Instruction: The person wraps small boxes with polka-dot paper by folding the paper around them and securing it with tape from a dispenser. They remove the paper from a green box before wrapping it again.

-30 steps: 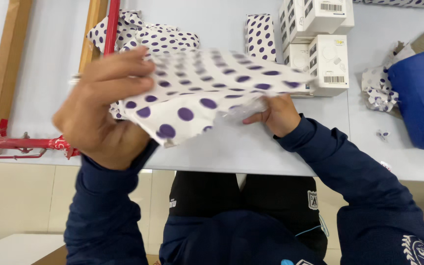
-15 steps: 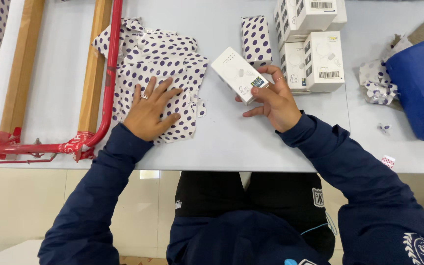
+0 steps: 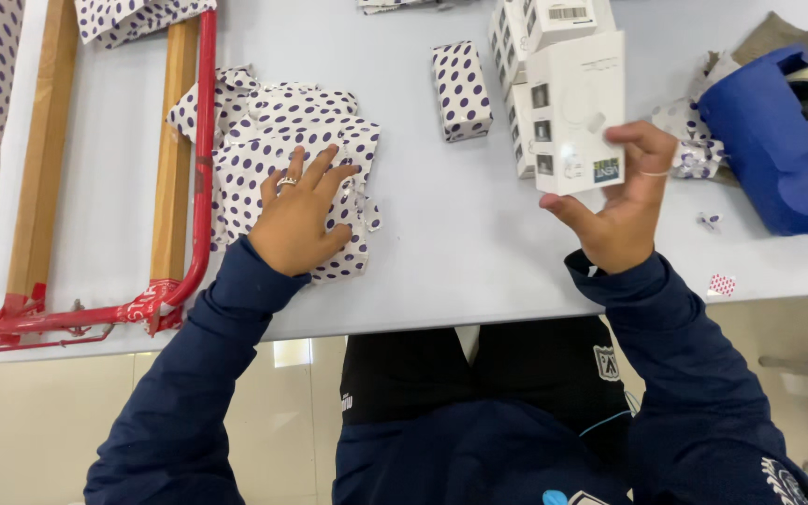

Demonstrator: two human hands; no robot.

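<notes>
White bench [image 3: 451, 243]: left hand [image 3: 296, 220] stays flat, fingers spread, on polka-dot wrapping paper [image 3: 273, 140]; right hand [image 3: 624, 201] has lifted, gripping a white box [image 3: 577, 112].

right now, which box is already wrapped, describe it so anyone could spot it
Start at the white table and go to the stack of white boxes at its far edge. Just left of that stack lies the wrapped box, apart from the hands. It alone is covered in white paper with purple dots.
</notes>
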